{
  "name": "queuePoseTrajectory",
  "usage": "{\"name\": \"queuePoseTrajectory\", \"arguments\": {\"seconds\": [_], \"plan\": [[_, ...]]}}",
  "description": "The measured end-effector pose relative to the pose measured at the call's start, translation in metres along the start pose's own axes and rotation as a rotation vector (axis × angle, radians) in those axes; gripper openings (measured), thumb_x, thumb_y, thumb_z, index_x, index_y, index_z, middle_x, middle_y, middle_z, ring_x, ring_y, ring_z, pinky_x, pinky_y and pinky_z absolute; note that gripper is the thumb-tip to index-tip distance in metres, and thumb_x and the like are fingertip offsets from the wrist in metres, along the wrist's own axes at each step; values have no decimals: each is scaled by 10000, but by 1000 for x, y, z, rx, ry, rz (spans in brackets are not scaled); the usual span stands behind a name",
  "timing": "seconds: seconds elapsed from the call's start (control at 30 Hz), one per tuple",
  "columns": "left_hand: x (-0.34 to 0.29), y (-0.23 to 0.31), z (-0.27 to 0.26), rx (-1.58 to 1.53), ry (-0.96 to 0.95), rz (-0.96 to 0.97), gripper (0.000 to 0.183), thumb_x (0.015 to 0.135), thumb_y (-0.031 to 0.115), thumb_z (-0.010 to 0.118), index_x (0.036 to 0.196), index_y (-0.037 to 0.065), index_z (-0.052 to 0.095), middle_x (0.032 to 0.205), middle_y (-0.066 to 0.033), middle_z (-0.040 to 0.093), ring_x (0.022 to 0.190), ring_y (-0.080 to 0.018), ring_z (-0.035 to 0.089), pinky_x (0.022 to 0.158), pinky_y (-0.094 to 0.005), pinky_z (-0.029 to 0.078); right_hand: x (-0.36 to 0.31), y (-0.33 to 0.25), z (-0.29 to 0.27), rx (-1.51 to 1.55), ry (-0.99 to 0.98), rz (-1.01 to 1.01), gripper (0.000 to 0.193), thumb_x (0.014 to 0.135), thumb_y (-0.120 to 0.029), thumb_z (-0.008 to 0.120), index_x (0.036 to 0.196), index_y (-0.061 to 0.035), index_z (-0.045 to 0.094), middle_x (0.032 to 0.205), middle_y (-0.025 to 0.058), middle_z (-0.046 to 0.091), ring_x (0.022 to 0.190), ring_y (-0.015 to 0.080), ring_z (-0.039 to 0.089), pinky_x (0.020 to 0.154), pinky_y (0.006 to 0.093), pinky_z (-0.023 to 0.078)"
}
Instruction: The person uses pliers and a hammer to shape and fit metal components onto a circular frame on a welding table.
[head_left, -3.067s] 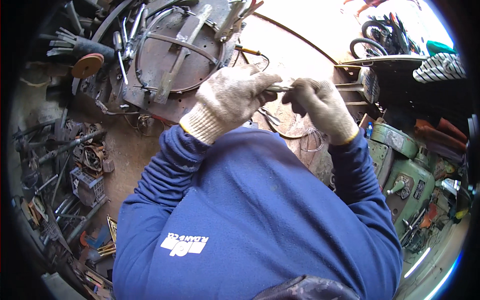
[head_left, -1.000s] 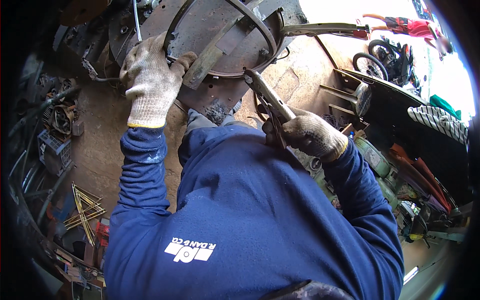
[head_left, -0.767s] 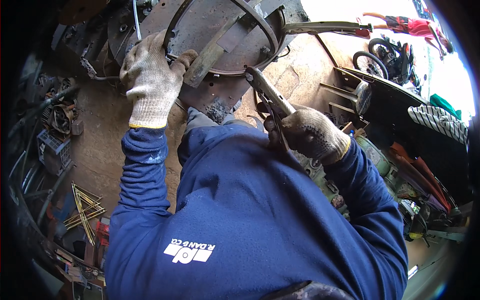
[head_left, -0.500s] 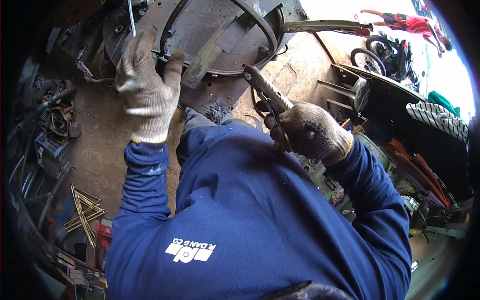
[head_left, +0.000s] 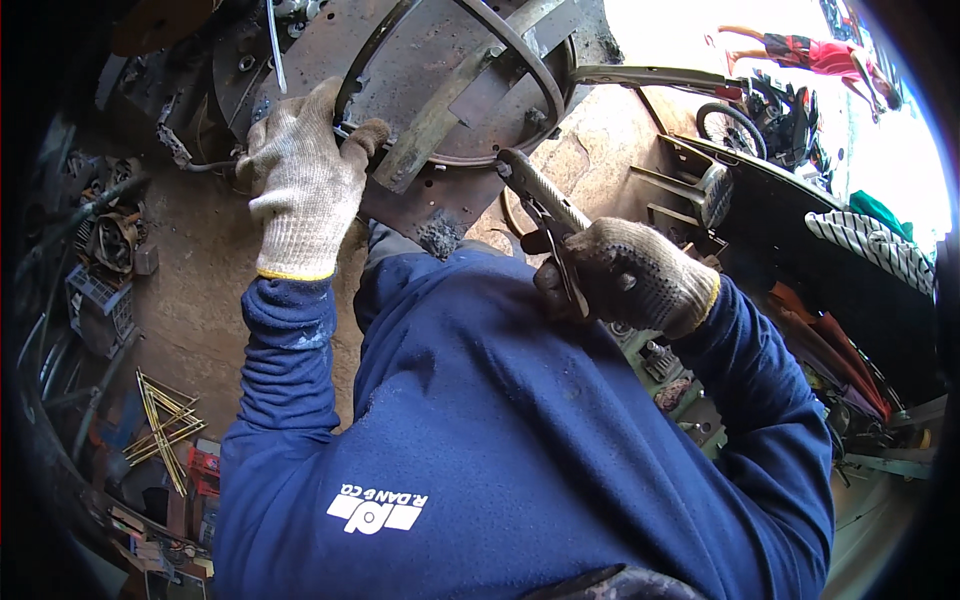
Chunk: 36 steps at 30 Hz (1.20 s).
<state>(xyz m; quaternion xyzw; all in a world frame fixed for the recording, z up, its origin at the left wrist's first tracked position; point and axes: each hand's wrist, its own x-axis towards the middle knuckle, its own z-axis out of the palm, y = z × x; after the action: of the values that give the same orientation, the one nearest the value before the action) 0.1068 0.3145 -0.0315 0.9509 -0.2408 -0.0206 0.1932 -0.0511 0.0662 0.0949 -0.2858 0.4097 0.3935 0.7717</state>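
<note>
My gloved left hand (head_left: 306,184) is at the left side of a dark metal ring (head_left: 522,50), its fingers curled and thumb across from them with the ring's edge between. The fingertips are partly hidden. My gloved right hand (head_left: 640,275) grips a pair of locking pliers (head_left: 543,192) in front of my body, their handles spread and one end towards the ring. A second pair of locking pliers (head_left: 650,75) reaches out from the ring's right side. A flat, worn bar (head_left: 430,125) lies slanting across the ring, over a rusty metal plate (head_left: 420,200).
Near my left fingers hangs a thin pale rod (head_left: 276,50). Several yellowish rods (head_left: 165,430) lie on the floor at left, below a grey crate (head_left: 100,310). On the right are a metal stool (head_left: 712,195), a motorcycle (head_left: 770,120) and a person in red (head_left: 815,55).
My left hand has shifted slightly right and its fingers have curled, leaving the pale rod's lower end visible. My right hand has moved a little down and right with the locking pliers.
</note>
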Motion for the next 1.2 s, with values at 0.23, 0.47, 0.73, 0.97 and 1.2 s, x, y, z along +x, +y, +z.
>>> {"name": "queuePoseTrajectory", "arguments": {"seconds": [0.23,0.47,0.73,0.97,1.2], "plan": [[5,5,-6,12,-39,-31,499,851,374,754,1240,80,645,1165,-189,641,1100,-423,590,953,-543,478,5,2,-6,-286,105,-7,358,1008,-226,608,1266,16,562,1019,132,674,887,212,679,829,350,568],[14,-5,-14,-26,-111,-22,509,852,384,762,1226,55,659,1121,-187,671,1084,-381,637,943,-492,505,2,14,-15,-65,59,-58,405,1027,-232,566,1323,42,524,1088,156,662,969,230,677,877,370,570],[41,-37,-42,-421,-513,-82,433,935,343,682,1279,80,657,1193,-187,690,1095,-316,680,950,-404,525,4,17,-29,28,-19,-53,405,1017,-242,568,1308,36,523,1011,122,648,881,209,650,813,349,548],[37,-32,-52,-211,-251,103,279,942,252,689,1128,45,704,1030,-127,721,966,-258,710,862,-376,562,5,16,-33,-39,-40,-64,380,997,-224,584,1271,37,541,979,135,669,850,207,661,779,348,547],[-15,20,-60,-545,-220,148,114,895,128,729,954,31,726,870,-109,714,739,-235,700,674,-327,585,2,10,-20,-40,37,-48,269,983,-221,610,1114,13,598,948,126,674,827,203,660,754,336,542]]}}
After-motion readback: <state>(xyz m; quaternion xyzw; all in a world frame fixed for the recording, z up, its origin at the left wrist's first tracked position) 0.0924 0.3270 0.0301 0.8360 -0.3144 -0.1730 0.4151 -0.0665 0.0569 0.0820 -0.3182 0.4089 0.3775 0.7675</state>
